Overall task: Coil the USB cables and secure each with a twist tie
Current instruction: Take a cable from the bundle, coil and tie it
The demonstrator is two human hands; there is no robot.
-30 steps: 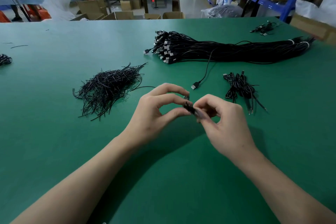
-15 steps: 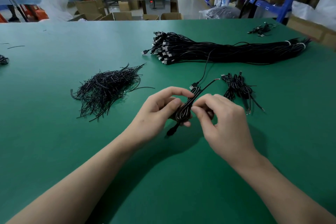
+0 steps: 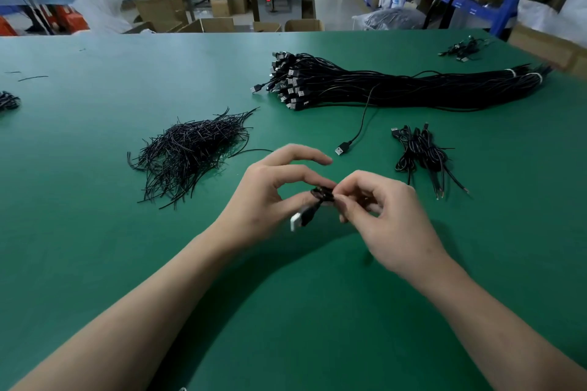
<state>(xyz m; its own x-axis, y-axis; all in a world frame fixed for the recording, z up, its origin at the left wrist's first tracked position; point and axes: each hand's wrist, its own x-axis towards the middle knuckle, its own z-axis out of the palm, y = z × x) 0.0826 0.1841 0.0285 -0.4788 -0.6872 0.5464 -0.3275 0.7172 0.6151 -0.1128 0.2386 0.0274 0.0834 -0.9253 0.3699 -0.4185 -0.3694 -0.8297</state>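
I am working at a wide green bench (image 3: 95,232). Across its far side lies the big bundle of USB cables (image 3: 413,89), stretched out straight with its plugs massed at the left end. To the left of my hands and well apart from them sits the loose pile of twist ties (image 3: 193,149). My left hand (image 3: 263,197) and right hand (image 3: 387,225) meet above the bench near its middle. Beyond my right hand lie a few coiled cables (image 3: 419,152) side by side, their ends trailing towards me. One single cable (image 3: 362,124) runs out of the big bundle, and its plug lies just past my left fingertips. The cable I am working on (image 3: 324,195) is a small dark bunch pinched between the fingers (image 3: 305,173) of my left hand, index above and thumb below, with my middle finger stretched out free above it. My right fingers (image 3: 352,178) are curled and pinch the same bunch from the other side, fingertips almost touching the left ones. Its pale USB plug (image 3: 297,221) hangs down under my left thumb. Whether a tie is round the bunch I cannot tell, as that spot is blurred.
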